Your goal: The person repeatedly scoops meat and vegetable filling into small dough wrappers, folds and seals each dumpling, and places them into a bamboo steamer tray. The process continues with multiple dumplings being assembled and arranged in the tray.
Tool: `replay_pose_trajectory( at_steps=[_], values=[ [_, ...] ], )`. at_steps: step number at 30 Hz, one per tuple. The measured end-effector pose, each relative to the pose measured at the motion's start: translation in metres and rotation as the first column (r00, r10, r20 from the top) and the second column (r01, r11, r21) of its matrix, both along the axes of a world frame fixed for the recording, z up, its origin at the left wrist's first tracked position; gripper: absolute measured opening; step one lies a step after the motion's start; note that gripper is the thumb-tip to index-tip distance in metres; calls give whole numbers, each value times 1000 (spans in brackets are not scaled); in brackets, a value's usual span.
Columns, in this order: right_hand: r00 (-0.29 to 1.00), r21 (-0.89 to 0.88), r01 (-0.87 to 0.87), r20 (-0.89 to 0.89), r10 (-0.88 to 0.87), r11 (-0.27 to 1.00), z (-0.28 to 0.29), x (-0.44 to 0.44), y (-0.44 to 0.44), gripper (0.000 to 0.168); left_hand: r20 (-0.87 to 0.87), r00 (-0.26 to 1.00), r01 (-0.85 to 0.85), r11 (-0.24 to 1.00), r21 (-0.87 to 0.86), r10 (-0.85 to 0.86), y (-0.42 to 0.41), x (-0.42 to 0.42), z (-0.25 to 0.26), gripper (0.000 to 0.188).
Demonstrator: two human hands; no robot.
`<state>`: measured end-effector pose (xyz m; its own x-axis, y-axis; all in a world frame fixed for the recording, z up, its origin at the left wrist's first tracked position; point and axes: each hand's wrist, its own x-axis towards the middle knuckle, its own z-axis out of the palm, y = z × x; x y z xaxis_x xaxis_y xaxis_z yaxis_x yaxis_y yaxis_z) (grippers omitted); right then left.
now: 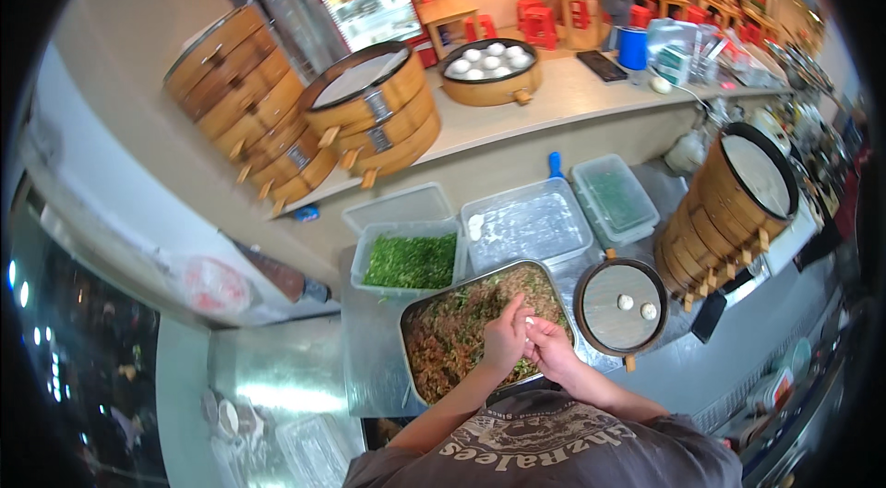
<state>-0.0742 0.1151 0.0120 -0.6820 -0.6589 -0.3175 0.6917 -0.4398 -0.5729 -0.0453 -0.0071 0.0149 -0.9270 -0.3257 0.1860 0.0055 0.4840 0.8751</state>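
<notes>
My left hand [506, 335] and my right hand [552, 344] meet over a steel tray [407, 349] of minced filling [453, 339] flecked with green. Between them a small piece of white dough [529, 323] shows, pinched by the right fingers and mostly hidden by the left hand. Whether filling is inside it, I cannot tell. Just right of the tray lies a round bamboo steamer [587, 332] with a pale liner, holding two small filled buns [625, 302]. A clear plastic tub [529, 225] behind the filling has a few white dough pieces [475, 227] at its left side.
Chopped greens [412, 261] fill a tub at the back left. A lidded tub [615, 199] stands at the back right, beside a tall steamer stack [713, 225]. More steamers [374, 121] and a steamer of white buns [491, 72] line the raised counter [567, 110]. Other people are in the background.
</notes>
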Motion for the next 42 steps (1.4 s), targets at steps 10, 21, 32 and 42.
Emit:
replay_pose_trajectory(
  at_steps=[10, 21, 32, 42],
  values=[
    [971, 134, -89, -207, 115, 987, -6, 17, -10, 29, 89, 988, -151, 818, 554, 123, -9, 3, -2, 36],
    [602, 587, 338, -736, 310, 736, 17, -20, -18, 23, 204, 975, -138, 474, 870, -91, -21, 21, 7, 31],
    [927, 411, -63, -314, 207, 909, -12, -24, -6, 25, 143, 956, -12, 454, 891, -256, -24, 29, 6, 31],
    [929, 367, -144, -271, 254, 919, -4, -9, 1, 29, 216, 922, -62, 430, 901, -321, -23, 34, 20, 31]
  ],
)
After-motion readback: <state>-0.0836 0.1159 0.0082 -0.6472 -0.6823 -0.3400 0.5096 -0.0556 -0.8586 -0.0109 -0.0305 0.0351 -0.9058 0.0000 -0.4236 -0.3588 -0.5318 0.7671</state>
